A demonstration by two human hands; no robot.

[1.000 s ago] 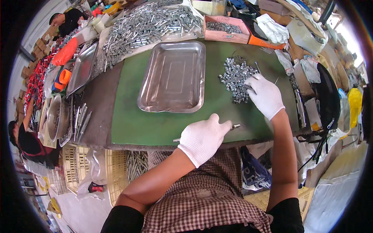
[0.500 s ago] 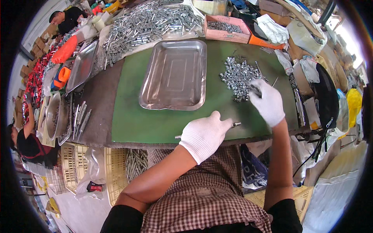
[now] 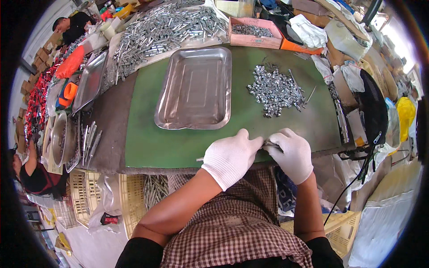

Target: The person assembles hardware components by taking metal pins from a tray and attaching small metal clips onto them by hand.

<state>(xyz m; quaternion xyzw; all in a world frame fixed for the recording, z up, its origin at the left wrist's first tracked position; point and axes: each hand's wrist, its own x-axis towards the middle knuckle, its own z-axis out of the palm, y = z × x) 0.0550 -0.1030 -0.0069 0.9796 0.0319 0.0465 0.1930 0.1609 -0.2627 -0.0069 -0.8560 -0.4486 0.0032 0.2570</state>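
Observation:
My white-gloved left hand (image 3: pixel 232 156) is closed around a slim metal rod (image 3: pixel 199 159), whose tail pokes out beside the palm. My right hand (image 3: pixel 290 154), also gloved in white, meets it at the rod's other end with fingers pinched together. A bit of grey metal shows between the fingertips, but the right fingers mostly hide what they grip. Beyond the hands, a heap of small shiny metal fittings (image 3: pixel 275 89) lies on the green mat (image 3: pixel 147 147). To its left sits a shallow steel tray (image 3: pixel 194 89) with nothing in it.
A large heap of metal tubes (image 3: pixel 170 31) fills the back left, beside a pink box (image 3: pixel 252 33) of small parts. Several metal rods (image 3: pixel 91 140) lie at the left. Yellow crates (image 3: pixel 132 201) stand below the table edge. Two other people are at the far left.
My right hand has come from the fittings heap down and left to the rod in my left hand. The rod's right end, visible before, is now covered. The whole view has shifted slightly.

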